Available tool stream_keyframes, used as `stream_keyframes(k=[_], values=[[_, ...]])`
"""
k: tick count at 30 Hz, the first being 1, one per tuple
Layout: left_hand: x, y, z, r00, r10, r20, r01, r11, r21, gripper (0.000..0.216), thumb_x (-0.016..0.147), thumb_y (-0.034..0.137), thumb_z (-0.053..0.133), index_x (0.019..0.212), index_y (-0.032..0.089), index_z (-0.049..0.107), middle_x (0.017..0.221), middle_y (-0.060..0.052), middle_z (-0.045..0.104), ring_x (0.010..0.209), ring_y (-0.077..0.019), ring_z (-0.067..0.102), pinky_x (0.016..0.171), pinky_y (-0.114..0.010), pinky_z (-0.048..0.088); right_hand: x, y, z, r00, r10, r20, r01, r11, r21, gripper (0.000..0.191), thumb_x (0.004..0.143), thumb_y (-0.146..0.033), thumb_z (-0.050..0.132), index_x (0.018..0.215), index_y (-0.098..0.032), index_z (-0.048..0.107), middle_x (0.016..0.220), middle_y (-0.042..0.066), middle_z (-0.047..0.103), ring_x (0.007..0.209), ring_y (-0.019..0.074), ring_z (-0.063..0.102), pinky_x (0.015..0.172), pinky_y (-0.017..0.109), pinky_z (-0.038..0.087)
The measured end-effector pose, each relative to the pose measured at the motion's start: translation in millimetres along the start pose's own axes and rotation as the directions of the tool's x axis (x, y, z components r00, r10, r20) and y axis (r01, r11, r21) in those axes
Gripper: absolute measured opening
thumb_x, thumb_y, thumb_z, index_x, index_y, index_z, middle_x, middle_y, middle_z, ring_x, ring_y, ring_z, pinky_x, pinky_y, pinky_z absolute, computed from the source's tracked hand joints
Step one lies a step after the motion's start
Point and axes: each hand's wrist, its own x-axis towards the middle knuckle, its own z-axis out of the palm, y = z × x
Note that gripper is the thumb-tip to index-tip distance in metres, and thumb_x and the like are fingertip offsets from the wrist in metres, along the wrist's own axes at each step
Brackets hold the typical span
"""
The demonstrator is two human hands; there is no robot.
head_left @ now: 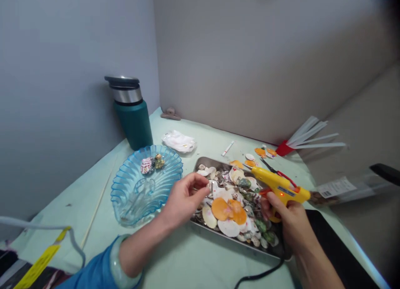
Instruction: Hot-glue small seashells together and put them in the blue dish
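Observation:
My right hand (pixel 289 222) is wrapped round the handle of a yellow hot glue gun (pixel 275 181), its nozzle pointing left over the far side of a metal tray (pixel 239 240). A small orange light glows on the gun's body. Seashells (pixel 229 227) fill the tray: white, orange, green and speckled ones. Above the tray's left part, my left hand (pixel 189 197) has thumb and forefinger drawn together in a pinch. What lies between those fingertips, if anything, cannot be made out against the shells behind.
Left of the tray stands a blue shell-shaped dish (pixel 146 210) with several shells in it. Behind are a teal bottle (pixel 133 122) and a white packet (pixel 178 141). Scissors (pixel 270 166) and a red cup (pixel 283 148) of glue sticks sit far right. A black cord (pixel 259 276) trails in front.

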Motion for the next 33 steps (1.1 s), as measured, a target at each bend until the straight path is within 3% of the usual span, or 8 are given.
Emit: stream_keyframes(k=[3, 6, 12, 16, 22, 26, 30, 33], values=[[-10, 1, -6, 0.999, -0.020, 0.027, 0.020, 1.000, 0.001, 0.014, 0.074, 0.026, 0.065, 0.084, 0.016, 0.061, 0.075, -0.001, 0.061, 0.068, -0.0130, 0.055, 0.063, -0.025, 0.046, 0, 0, 2, 0.999, -0.026, -0.020, 0.026, 1.000, -0.003, 0.036, 0.078, -0.046, 0.070, 0.060, -0.018, 0.056, 0.048, -0.002, 0.052, 0.043, 0.0122, 0.048, 0.044, 0.025, 0.038], [-20, 6, -15, 0.995, -0.073, 0.070, 0.074, 0.997, -0.019, 0.013, 0.074, 0.025, 0.064, 0.083, 0.016, 0.060, 0.077, -0.002, 0.061, 0.067, -0.0123, 0.055, 0.062, -0.025, 0.045, -2, -2, 5, 0.997, -0.017, -0.073, 0.018, 1.000, 0.009, 0.030, 0.078, -0.045, 0.070, 0.067, -0.019, 0.059, 0.050, -0.002, 0.053, 0.043, 0.0125, 0.048, 0.044, 0.026, 0.037], [-31, 12, -48, 0.990, -0.108, 0.093, 0.105, 0.994, 0.041, 0.013, 0.075, 0.024, 0.064, 0.086, 0.017, 0.060, 0.082, -0.004, 0.064, 0.075, -0.0158, 0.059, 0.067, -0.027, 0.047, -4, -14, 15, 0.993, 0.027, -0.115, -0.030, 0.999, -0.024, 0.040, 0.081, -0.043, 0.069, 0.053, -0.016, 0.059, 0.048, 0.004, 0.054, 0.044, 0.0139, 0.049, 0.047, 0.032, 0.033], [-28, 12, -74, 0.995, -0.105, 0.000, 0.104, 0.985, 0.137, 0.013, 0.077, 0.029, 0.063, 0.086, 0.020, 0.061, 0.083, -0.003, 0.065, 0.072, -0.0153, 0.059, 0.067, -0.026, 0.047, -2, -18, 19, 0.985, 0.042, -0.168, -0.038, 0.999, 0.030, 0.037, 0.078, -0.042, 0.072, 0.054, -0.017, 0.059, 0.048, 0.003, 0.052, 0.043, 0.0139, 0.049, 0.047, 0.033, 0.032], [-26, 11, -107, 0.985, -0.071, -0.158, 0.130, 0.905, 0.404, 0.018, 0.082, 0.039, 0.059, 0.088, 0.022, 0.063, 0.073, 0.000, 0.063, 0.055, -0.0132, 0.054, 0.052, -0.025, 0.041, 1, -20, 19, 0.979, 0.086, -0.183, -0.090, 0.996, -0.015, 0.035, 0.075, -0.042, 0.075, 0.057, -0.016, 0.062, 0.048, 0.005, 0.055, 0.042, 0.0139, 0.050, 0.046, 0.033, 0.033], [-25, 10, -126, 0.967, 0.075, -0.244, 0.078, 0.823, 0.562, 0.016, 0.082, 0.036, 0.057, 0.092, 0.024, 0.062, 0.081, -0.002, 0.068, 0.068, -0.0175, 0.062, 0.062, -0.028, 0.046, 2, -21, 18, 0.979, 0.094, -0.181, -0.093, 0.996, 0.013, 0.036, 0.071, -0.046, 0.078, 0.058, -0.016, 0.063, 0.047, 0.005, 0.054, 0.041, 0.0142, 0.050, 0.044, 0.032, 0.033], [-22, 13, -139, 0.924, 0.172, -0.341, 0.122, 0.713, 0.690, 0.016, 0.083, 0.034, 0.054, 0.093, 0.024, 0.061, 0.082, -0.002, 0.070, 0.070, -0.0196, 0.064, 0.070, -0.032, 0.048, 2, -19, 14, 0.985, 0.112, -0.135, -0.114, 0.994, -0.007, 0.035, 0.070, -0.046, 0.077, 0.055, -0.018, 0.063, 0.048, 0.007, 0.055, 0.043, 0.0164, 0.051, 0.045, 0.034, 0.036], [-20, 16, -143, 0.903, 0.217, -0.370, 0.128, 0.687, 0.716, 0.014, 0.083, 0.033, 0.053, 0.091, 0.023, 0.060, 0.089, -0.003, 0.072, 0.076, -0.0207, 0.067, 0.072, -0.031, 0.049, 2, -18, 12, 0.988, 0.086, -0.131, -0.086, 0.996, 0.007, 0.029, 0.069, -0.045, 0.078, 0.062, -0.021, 0.065, 0.049, 0.006, 0.055, 0.044, 0.0183, 0.051, 0.044, 0.035, 0.038]])
